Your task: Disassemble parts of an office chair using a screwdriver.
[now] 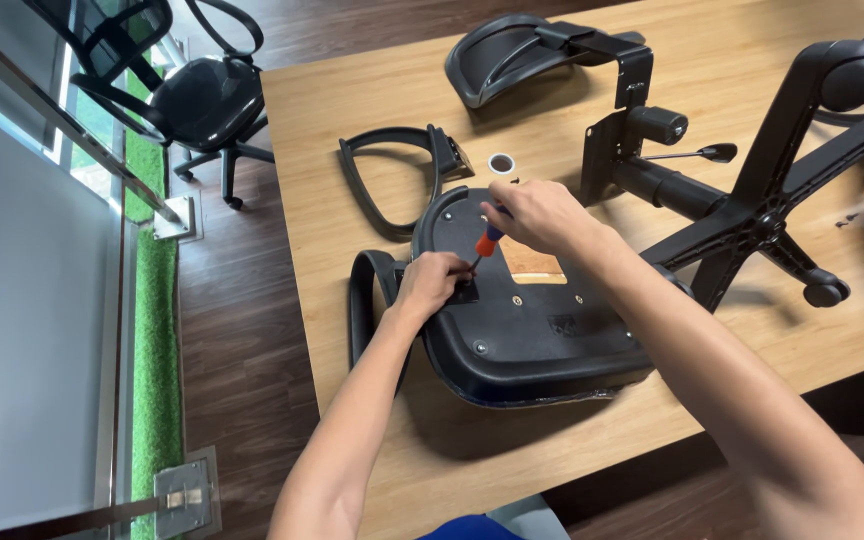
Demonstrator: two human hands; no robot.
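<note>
An upturned black chair seat (532, 345) lies on the wooden table (352, 110). My right hand (537, 215) grips a screwdriver with a red and blue handle (489, 240), its tip pointing down at the seat's left edge. My left hand (430, 285) presses on the bracket of a black armrest (362, 300) against that same edge, right by the screwdriver tip. A bare wooden patch (532, 265) shows in the seat's underside beneath my right wrist.
A second black armrest (387, 175) lies behind the seat, beside a small white ring (501, 163). A black backrest (527, 55) lies at the far edge. The five-star wheeled base with gas cylinder (752, 205) lies at right. An assembled office chair (197, 95) stands on the floor at left.
</note>
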